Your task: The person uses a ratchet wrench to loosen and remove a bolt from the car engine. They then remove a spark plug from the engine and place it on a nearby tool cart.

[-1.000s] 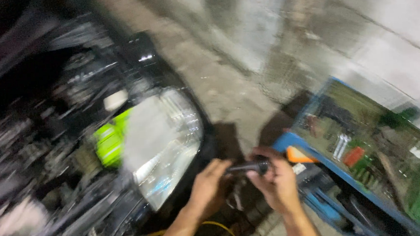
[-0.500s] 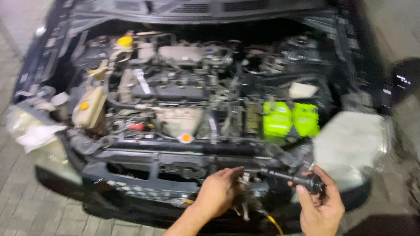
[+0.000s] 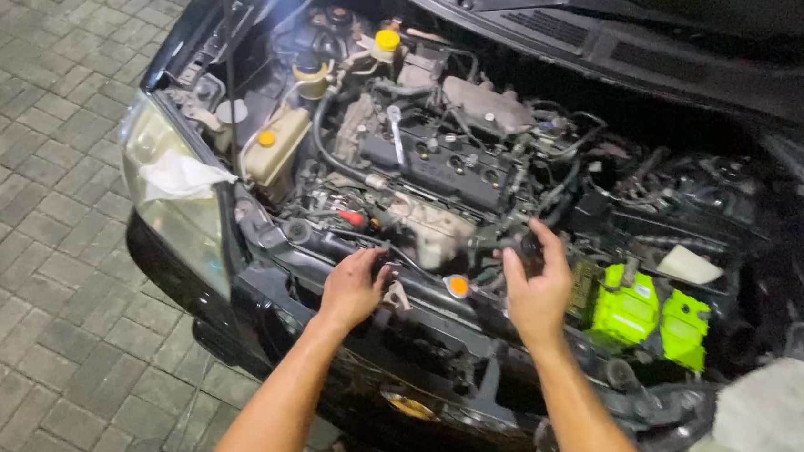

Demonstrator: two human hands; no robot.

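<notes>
Both hands work low at the front of the open black car engine bay (image 3: 435, 156): left hand (image 3: 351, 287) loosely curled on dark hoses, right hand (image 3: 533, 287) clenching a small black part beside the orange-capped fitting (image 3: 459, 286).

Sharp, bright light from above — glare on the headlight (image 3: 162, 192), deep shadow under the hood (image 3: 652, 5).
</notes>
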